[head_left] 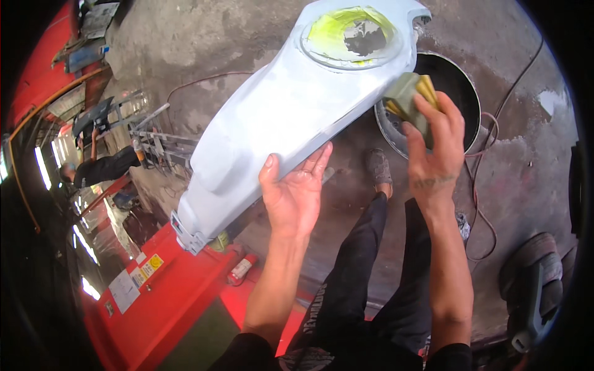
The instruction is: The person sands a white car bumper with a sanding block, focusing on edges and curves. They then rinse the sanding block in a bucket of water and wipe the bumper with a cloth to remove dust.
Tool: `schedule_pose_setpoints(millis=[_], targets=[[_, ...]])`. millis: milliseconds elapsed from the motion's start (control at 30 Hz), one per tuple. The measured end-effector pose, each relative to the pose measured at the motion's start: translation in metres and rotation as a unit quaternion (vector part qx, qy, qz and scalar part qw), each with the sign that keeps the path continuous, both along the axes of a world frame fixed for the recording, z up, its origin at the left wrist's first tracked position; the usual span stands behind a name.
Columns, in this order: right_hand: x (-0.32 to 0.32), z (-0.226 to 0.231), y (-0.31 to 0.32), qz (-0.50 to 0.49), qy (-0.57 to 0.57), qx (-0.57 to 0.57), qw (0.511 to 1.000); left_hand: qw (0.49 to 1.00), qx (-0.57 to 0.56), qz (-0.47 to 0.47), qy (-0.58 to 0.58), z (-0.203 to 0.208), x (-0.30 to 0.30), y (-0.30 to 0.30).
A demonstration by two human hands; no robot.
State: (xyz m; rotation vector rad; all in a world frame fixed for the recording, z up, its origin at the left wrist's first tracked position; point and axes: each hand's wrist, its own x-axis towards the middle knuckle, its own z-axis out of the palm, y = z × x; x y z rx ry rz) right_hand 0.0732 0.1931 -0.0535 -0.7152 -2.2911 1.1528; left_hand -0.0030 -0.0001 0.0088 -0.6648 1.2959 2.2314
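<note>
One pale panel [266,130], edge against left grip [294,195]

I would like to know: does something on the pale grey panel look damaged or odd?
Yes: the oval area near the upper end of the panel. It is uneven yellow-green with a ragged dark-grey patch inside, unlike the smooth surface around it. I cannot tell if this is a hole.

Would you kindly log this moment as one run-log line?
left hand: open, at lower edge of grey panel | right hand: holding green-yellow pad | behind pad: dark round basin
</note>
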Motion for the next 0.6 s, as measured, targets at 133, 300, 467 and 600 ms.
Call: schedule_pose_setpoints(millis=[133, 300, 467, 600], targets=[[-0.006, 0.023, -0.042, 0.119, 0.029, 0.033, 0.992, 1.0, -0.005, 0.002, -0.008, -0.004, 0.0, 0.002], [-0.01, 0.014, -0.056, 0.129, 0.085, 0.054, 0.987, 1.0, 0.0, 0.024, -0.02, -0.008, 0.0, -0.007], [-0.003, -0.002, -0.05, 0.064, 0.062, 0.022, 0.996, 1.0, -0.001, 0.016, -0.02, -0.01, 0.0, -0.001], [-0.008, -0.003, -0.072, 0.128, 0.156, 0.062, 0.977, 1.0, -0.013, 0.015, -0.023, -0.01, 0.0, -0.004]])
